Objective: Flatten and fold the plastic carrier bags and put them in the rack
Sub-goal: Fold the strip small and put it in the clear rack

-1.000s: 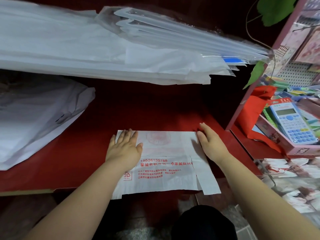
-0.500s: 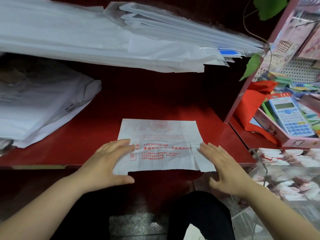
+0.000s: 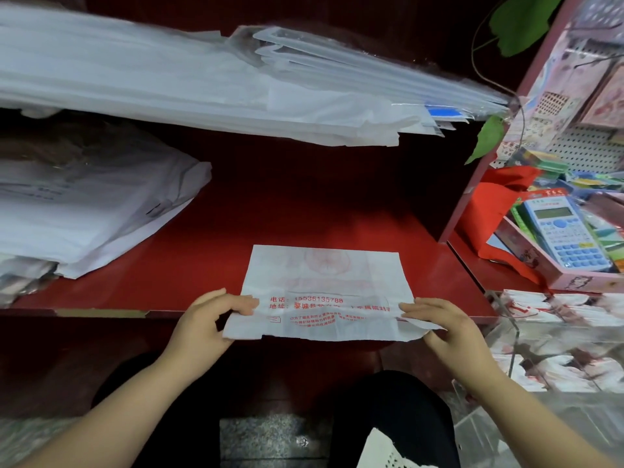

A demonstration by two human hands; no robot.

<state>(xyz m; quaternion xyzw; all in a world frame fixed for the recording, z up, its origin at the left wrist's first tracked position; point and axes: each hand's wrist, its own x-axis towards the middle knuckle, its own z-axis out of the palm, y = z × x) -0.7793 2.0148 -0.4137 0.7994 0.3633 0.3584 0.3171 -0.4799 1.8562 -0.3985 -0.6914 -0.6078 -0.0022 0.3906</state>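
Head view showed stacked bags [image 3: 84,214] at left, a calculator [image 3: 567,231] at right. The left hand [image 3: 206,324] and right hand [image 3: 442,329], spread earlier, pinched the near corners of the carrier bag [image 3: 324,282].

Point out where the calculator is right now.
In the head view, the calculator lies at the far right, in a pink box beside the red cloth.

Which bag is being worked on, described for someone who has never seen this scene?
Find the red shelf, then its front edge in the middle. The bag lies flat there, overhanging the edge, its near corners pinched by the left hand and the right hand. Unlike the white pile to its left, it carries red printed text.
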